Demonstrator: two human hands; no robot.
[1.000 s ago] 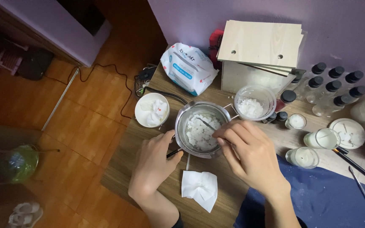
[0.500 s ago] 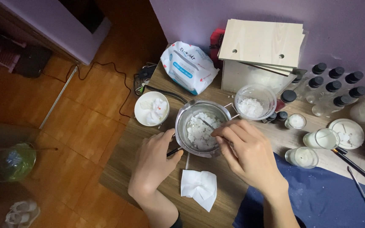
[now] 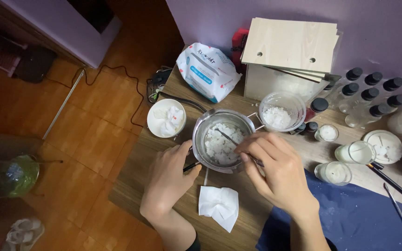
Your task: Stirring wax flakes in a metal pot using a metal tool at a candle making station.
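On the wooden tabletop [image 3: 173, 153], pushed up against a lilac wall [image 3: 275, 11], there's clutter all the way round, and off toward nine o'clock an orange-brown tiled floor [image 3: 94, 121] with a black cable [image 3: 117, 76] snaking across it. A dark blue cloth [image 3: 364, 218] covers the table's corner at four o'clock.

Dead centre sits the small steel melting pot [image 3: 200, 139], shiny, round and upright, filled partway with white wax flakes [image 3: 219, 146] in loose chunks. The left hand [image 3: 168, 179] is clenched around the pot's dark handle [image 3: 190, 166] at the pot's seven o'clock, thumb up by the rim. The right hand [image 3: 275, 169] pinches a thin metal stirring rod [image 3: 229, 138], fingers closed on it at the pot's four o'clock edge, the rod slanting down into the flakes.

At the pot's two o'clock, just beside it, is a clear plastic cup [image 3: 298, 104] holding more white flakes. At ten o'clock there's a white bowl [image 3: 154, 118] with crumpled tissue in it. A folded white tissue [image 3: 218, 207] lies at six o'clock. A wet-wipe pack [image 3: 208, 72] sits at twelve o'clock, with stacked plywood panels [image 3: 289, 44] to its right, and black-capped clear bottles [image 3: 366, 97] line up at two o'clock. Glass candle jars [image 3: 354, 152] stand at three o'clock.
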